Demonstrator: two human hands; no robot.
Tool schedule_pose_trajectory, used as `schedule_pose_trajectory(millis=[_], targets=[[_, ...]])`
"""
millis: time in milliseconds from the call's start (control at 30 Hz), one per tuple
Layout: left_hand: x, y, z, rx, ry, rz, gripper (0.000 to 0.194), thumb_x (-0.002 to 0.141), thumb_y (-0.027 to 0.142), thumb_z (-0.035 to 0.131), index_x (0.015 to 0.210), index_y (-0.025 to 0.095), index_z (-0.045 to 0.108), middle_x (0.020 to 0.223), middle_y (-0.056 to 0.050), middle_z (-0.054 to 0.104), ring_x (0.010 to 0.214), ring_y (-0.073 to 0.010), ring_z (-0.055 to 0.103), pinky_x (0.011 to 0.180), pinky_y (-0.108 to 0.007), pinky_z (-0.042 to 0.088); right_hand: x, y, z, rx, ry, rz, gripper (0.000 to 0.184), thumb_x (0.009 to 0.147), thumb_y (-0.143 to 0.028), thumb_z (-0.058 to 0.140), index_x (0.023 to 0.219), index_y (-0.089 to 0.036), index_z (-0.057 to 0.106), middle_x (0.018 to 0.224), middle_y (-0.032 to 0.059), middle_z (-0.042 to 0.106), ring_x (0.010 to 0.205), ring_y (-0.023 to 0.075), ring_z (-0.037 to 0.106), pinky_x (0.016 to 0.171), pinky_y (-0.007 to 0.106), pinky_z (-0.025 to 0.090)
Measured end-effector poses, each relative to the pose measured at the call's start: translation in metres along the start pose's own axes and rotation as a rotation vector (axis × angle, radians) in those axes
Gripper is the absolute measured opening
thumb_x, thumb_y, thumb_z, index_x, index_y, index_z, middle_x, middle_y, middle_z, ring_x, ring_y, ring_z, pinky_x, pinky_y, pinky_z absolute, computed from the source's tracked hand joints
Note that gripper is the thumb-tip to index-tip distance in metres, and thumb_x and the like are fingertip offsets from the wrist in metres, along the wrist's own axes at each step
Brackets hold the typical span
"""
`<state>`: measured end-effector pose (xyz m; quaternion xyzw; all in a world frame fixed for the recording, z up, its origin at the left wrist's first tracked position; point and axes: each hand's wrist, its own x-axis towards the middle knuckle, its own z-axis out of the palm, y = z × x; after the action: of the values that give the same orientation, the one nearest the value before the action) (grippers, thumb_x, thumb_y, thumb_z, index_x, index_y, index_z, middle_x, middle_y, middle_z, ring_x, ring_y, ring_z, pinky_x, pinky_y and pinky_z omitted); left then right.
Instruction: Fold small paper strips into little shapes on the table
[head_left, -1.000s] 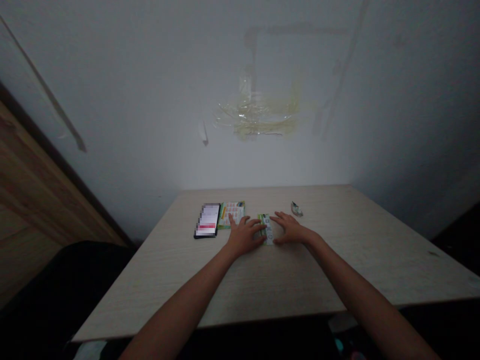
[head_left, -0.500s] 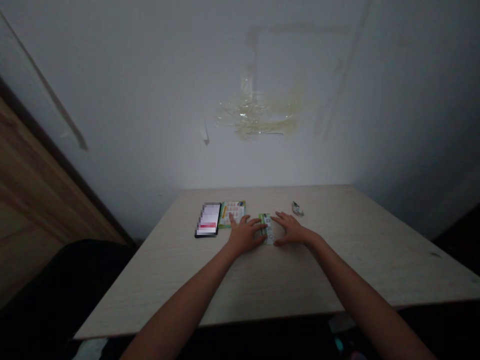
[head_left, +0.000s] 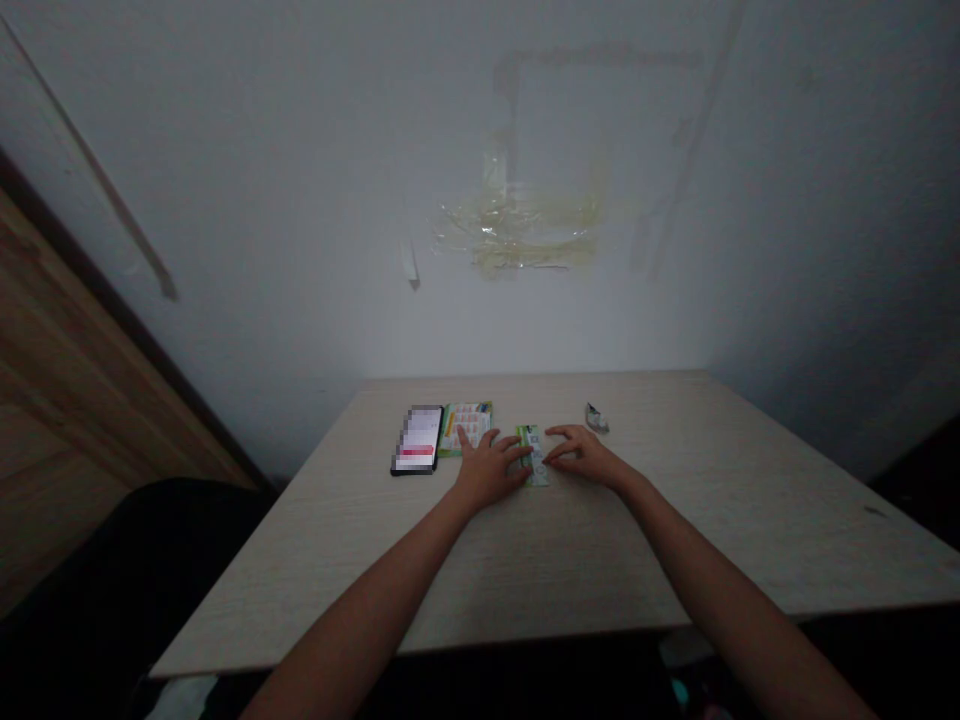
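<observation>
A small printed paper leaflet [head_left: 539, 464], green and white and narrow like a folded strip, lies on the table. My left hand [head_left: 489, 468] is spread over its left side, with the fingertips resting on it. That hand's thumb reaches over a second, wider printed sheet [head_left: 466, 425] with a green border. At the strip's right edge is my right hand [head_left: 586, 458], its index finger stretched out apart. The right thumb and another finger have come close together by the paper's edge; whether they touch it I cannot tell.
A phone [head_left: 417, 440] with a lit, blurred screen lies left of the wider sheet. Behind my right hand is a small crumpled wrapper-like piece [head_left: 597, 418]. The pale wooden table [head_left: 555, 570] meets a wall [head_left: 300, 200] bearing peeling clear tape [head_left: 525, 235].
My right thumb has moved up and in toward the other fingers at the strip's right edge. My left hand, the phone and the wider sheet stay nearly where they were.
</observation>
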<state>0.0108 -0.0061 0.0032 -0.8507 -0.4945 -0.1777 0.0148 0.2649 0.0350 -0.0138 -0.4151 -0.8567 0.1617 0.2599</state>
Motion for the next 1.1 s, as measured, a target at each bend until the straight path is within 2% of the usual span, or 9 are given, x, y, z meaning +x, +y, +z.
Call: schedule_pose_trajectory(millis=[333,667,1100], targets=[[0.000,0.000,0.000,0.034,-0.022,-0.003,0.041,0.090,0.057,0.052,0.131,0.049,0.055,0.142,0.005,0.057,0.136,-0.0350,0.040,0.103,-0.084,-0.007,0.004,0.006,0.009,0.034,0.083,0.076,0.013,0.081,-0.034,0.072,0.088,-0.026,0.080,0.139,0.0090,0.056,0.128,0.0272,0.051,0.112,0.047,0.034],[0.000,-0.002,0.002,-0.013,-0.002,0.007,0.040,0.089,0.056,0.054,0.129,0.050,0.055,0.141,0.006,0.057,0.137,-0.0350,0.038,0.100,-0.084,-0.013,0.011,0.005,0.011,-0.019,0.145,0.154,0.020,0.085,-0.036,0.067,0.096,-0.024,0.078,0.140,0.0111,0.056,0.128,0.0283,0.050,0.112,0.051,0.035],[0.001,0.001,-0.002,-0.005,-0.015,-0.003,0.040,0.089,0.056,0.054,0.129,0.050,0.056,0.140,0.005,0.058,0.137,-0.0357,0.039,0.102,-0.083,-0.011,0.022,-0.004,0.011,-0.213,0.106,0.295,0.030,0.093,-0.040,0.056,0.116,-0.031,0.073,0.142,0.0078,0.053,0.131,0.0281,0.046,0.112,0.046,0.032]])
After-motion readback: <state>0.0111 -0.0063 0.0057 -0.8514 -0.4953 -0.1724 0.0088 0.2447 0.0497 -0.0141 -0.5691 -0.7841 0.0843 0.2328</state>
